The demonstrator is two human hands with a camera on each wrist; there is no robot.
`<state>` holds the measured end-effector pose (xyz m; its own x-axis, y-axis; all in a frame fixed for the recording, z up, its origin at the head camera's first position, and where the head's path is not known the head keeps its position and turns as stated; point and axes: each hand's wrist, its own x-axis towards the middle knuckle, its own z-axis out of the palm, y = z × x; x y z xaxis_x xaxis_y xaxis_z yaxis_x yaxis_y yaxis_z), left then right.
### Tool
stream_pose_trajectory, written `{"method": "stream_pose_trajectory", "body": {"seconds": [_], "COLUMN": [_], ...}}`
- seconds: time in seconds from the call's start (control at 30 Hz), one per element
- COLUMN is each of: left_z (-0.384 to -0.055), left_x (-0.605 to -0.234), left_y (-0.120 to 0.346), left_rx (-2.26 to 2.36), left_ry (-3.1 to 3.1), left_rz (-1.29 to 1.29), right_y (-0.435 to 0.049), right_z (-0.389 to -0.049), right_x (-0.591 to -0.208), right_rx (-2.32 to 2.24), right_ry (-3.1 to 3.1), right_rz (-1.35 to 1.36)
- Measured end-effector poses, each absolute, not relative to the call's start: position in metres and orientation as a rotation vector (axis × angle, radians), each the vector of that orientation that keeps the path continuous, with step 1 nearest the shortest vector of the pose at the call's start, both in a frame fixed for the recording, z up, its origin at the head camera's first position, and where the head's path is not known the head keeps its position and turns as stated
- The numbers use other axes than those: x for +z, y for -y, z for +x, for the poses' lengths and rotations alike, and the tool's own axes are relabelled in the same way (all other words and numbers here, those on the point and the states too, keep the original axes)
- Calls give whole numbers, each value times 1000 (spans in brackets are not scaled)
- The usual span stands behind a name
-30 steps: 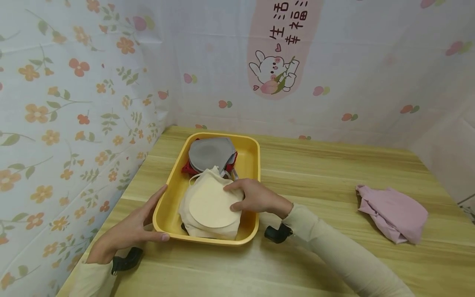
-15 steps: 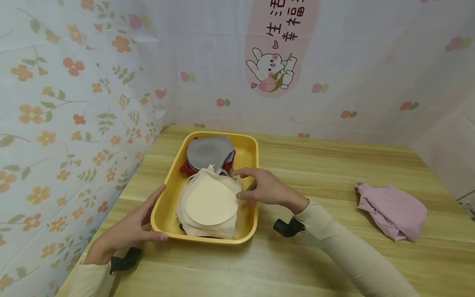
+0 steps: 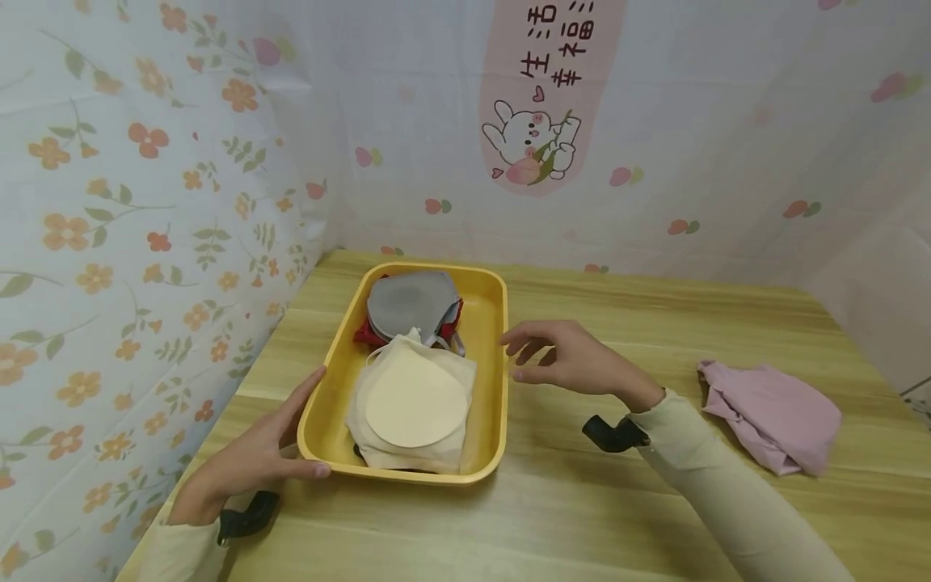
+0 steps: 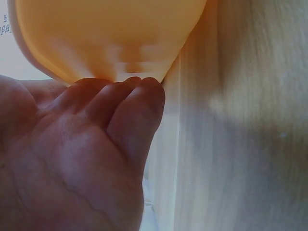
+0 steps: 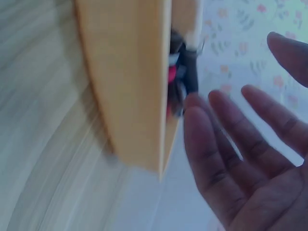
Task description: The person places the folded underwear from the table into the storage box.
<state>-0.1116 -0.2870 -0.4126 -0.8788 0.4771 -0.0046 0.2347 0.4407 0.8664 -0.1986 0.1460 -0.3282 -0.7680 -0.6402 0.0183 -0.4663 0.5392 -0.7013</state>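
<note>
A yellow plastic bin [image 3: 494,453] stands on the table, holding folded bras. In its near half lies a cream bra [image 3: 418,404], its smooth moulded cup facing up. Behind it are a grey bra [image 3: 414,303] and something red [image 3: 371,331] partly hidden underneath. My left hand [image 3: 250,457] rests against the bin's near left corner, fingers along the side and thumb at the front. In the left wrist view, those fingers [image 4: 137,108] touch the bin's outer wall. Just past the right rim hovers my right hand [image 3: 575,356], fingers loosely bent, holding nothing.
A crumpled pink cloth garment [image 3: 771,416] lies on the wooden table [image 3: 611,517] at the right. Floral sheets [image 3: 167,242] hang close along the left side and behind the table.
My right hand has let go of the cream bra and moved right, out over the bin's rim. The bra stays in the bin. My left hand has kept its place at the corner.
</note>
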Motion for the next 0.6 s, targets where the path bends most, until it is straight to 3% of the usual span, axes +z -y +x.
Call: {"method": "stream_pose_trajectory", "body": {"seconds": [0.6], "left_z": [-111], "left_x": [-410], "left_y": [286], "left_rx": [1373], "left_ry": [-2477], "left_rz": [629], "right_y": [-237], "right_z": [-184], "right_x": [-346], "right_rx": [-1436], "right_ry": [-2895], "right_rz": [-720]}}
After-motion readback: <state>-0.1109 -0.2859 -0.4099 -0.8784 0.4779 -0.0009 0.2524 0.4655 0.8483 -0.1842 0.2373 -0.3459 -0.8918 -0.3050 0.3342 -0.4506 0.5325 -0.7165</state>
